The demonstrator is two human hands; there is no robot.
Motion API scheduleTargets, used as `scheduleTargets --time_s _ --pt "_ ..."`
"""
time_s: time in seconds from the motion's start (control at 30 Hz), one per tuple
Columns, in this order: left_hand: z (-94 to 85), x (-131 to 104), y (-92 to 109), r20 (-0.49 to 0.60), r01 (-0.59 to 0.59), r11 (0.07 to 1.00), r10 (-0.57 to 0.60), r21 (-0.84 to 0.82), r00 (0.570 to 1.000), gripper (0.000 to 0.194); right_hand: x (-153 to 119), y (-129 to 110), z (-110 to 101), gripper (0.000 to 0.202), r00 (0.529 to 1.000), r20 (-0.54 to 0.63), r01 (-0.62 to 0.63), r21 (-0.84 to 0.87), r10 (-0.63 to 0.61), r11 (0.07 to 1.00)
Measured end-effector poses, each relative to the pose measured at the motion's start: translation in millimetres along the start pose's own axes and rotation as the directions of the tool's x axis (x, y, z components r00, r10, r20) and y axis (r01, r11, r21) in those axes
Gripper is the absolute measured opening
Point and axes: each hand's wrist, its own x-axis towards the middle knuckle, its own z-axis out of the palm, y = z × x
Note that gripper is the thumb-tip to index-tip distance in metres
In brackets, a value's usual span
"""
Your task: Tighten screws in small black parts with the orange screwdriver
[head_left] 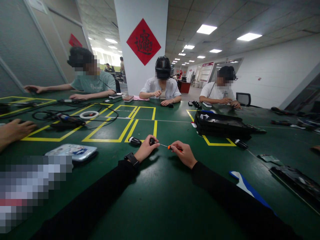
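My left hand (147, 148), with a black watch at the wrist, is closed around a small black object (152, 141) near the middle of the green table (160, 200). Facing it, my right hand (183, 152) grips a screwdriver (169, 147) with an orange and black handle. The thin metal shaft points left, and its tip reaches the fingers of my left hand, where its end is hard to make out. Just left of my left hand lies a black and white cylindrical item (134, 141).
Black trays (220, 123) are stacked at the right, beside another black cylinder (241, 144). Cables (67, 120) and a silver case (72, 152) lie left. A blue and white item (250, 190) is near my right sleeve. Several people sit around; one person's hand (20, 128) rests at far left.
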Motion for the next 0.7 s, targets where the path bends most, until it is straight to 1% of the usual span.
scheduleTargets --time_s 0.13,0.23,0.37,0.47,0.57,0.7 --pt "-0.2 0.5 0.2 -0.003 0.000 1.000 0.000 -0.004 1.000 0.028 0.2 1.1 2.1 0.014 0.995 -0.095 0.016 -0.018 -0.018 1.000" --pt "-0.6 1.9 -2.2 -0.014 0.006 1.000 -0.006 -0.013 1.000 0.028 0.6 -0.4 2.0 0.014 0.986 -0.147 0.069 -0.053 -0.076 0.996" --pt "-0.7 2.9 -5.1 -0.033 0.005 1.000 -0.006 -0.009 0.999 0.027 1.2 -4.6 -0.5 0.010 0.973 -0.143 0.165 -0.099 -0.179 0.981" --pt "-0.7 2.9 -5.7 -0.038 -0.006 1.000 0.006 -0.002 0.999 0.026 1.6 -7.1 -2.0 0.008 0.967 -0.125 0.210 -0.103 -0.222 0.972" --pt "-0.7 2.5 -4.9 -0.031 -0.009 1.000 0.009 0.002 0.999 0.023 1.4 -8.7 -2.5 0.007 0.969 -0.108 0.214 -0.092 -0.223 0.973" --pt "-0.5 1.9 -2.1 -0.022 -0.017 1.000 0.017 -0.006 1.000 0.021 0.6 -10.1 -2.2 0.006 0.978 -0.097 0.180 -0.072 -0.186 0.981"
